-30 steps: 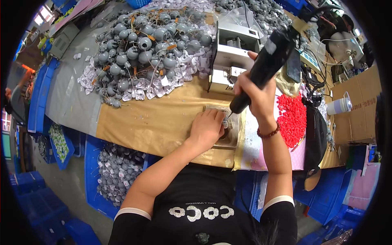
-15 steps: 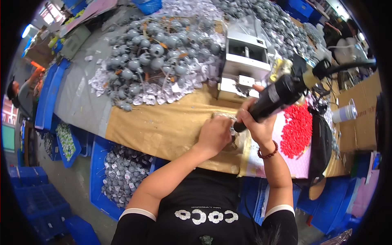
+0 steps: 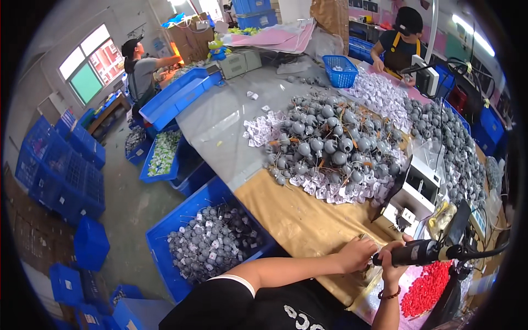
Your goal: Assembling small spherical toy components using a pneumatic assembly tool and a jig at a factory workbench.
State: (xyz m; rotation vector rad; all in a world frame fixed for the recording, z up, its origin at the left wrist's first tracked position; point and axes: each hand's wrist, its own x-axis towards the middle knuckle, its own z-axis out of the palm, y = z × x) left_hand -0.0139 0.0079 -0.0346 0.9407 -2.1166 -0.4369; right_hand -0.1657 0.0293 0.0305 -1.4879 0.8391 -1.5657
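My right hand (image 3: 391,259) is wrapped round a black electric screwdriver (image 3: 417,253) with a thick cable, tilted nearly level above the table edge. Its working end points toward my left hand (image 3: 357,254), which is closed with the fingers curled down at the brown-covered table (image 3: 291,220). Whatever those fingers hold is hidden beneath them. Beyond the hands stands a white and black box-like machine (image 3: 416,190). Past it lies a heap of grey ball-shaped parts (image 3: 335,143) with wires, mixed with small white pieces (image 3: 352,192).
Small red parts (image 3: 426,289) lie on a pink sheet right of my hands. A blue bin (image 3: 159,242) of grey balls stands left below the table edge. Farther off are a blue basket (image 3: 340,71), stacked blue crates (image 3: 60,170) and two co-workers (image 3: 404,47).
My view has swung left, so the table, heap and hands sit farther right and more of the room shows. Both hands stay together at the table edge, the screwdriver still gripped.
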